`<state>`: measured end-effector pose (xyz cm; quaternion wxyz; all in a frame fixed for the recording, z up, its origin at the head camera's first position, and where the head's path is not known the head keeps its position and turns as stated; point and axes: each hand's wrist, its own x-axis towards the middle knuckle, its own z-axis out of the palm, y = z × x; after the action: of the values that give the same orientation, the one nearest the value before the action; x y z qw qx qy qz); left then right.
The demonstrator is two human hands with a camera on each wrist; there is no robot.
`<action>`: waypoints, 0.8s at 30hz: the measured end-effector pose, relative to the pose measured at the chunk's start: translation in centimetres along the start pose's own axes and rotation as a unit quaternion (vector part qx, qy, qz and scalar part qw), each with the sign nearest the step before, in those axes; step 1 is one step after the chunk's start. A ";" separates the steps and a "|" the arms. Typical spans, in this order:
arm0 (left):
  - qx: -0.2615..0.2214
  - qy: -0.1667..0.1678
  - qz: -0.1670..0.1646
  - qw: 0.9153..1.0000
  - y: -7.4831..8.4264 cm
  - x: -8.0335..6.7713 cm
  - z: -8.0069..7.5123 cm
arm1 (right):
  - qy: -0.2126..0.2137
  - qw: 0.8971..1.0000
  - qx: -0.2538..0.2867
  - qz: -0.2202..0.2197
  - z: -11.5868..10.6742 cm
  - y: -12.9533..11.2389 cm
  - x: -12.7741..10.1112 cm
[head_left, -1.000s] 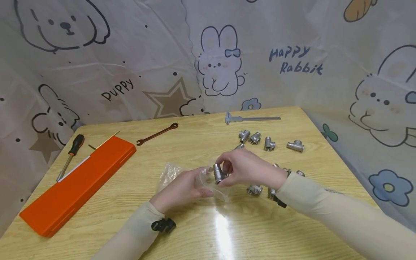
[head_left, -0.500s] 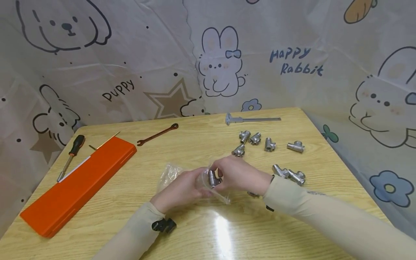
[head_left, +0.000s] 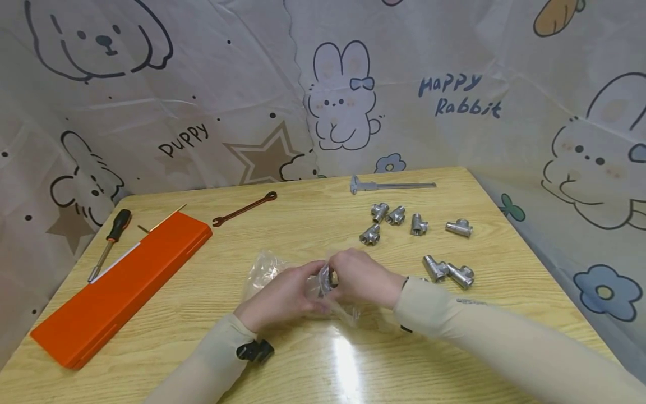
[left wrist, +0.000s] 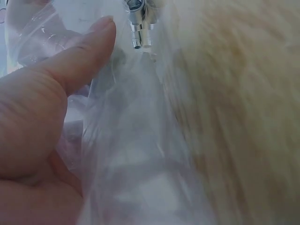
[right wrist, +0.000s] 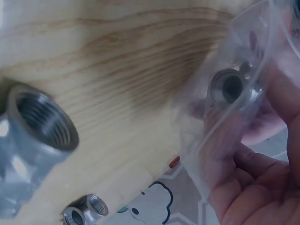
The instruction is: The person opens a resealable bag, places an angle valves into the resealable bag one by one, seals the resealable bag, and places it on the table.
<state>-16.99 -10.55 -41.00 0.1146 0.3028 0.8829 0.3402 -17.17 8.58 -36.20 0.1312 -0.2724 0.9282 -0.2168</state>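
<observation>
On the pale wooden table, near the orange case, our left hand pinches the clear plastic bag open while our right hand grips a threaded tee fitting at its mouth, right of the case. We judge the thin film could tear or slip, dropping the fitting.

left hand, right hand, fingertips meeting
</observation>
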 end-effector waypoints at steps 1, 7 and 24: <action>0.000 -0.001 0.001 1.000 0.0 0.0 0.0 | 0.000 1.000 0.000 -0.001 0.1 0.0 0.1; -0.006 -0.010 0.000 1.000 0.2 -0.2 0.0 | -0.010 1.000 0.015 0.003 0.3 0.4 0.2; 0.020 -0.015 -0.032 0.999 0.7 -0.1 0.1 | 0.053 0.994 -0.067 0.064 -6.3 6.3 -7.7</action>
<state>-16.57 -10.10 -40.61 0.1325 0.2815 0.8968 0.3144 -15.98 19.84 -32.71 0.0766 -0.2090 0.9618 -0.1593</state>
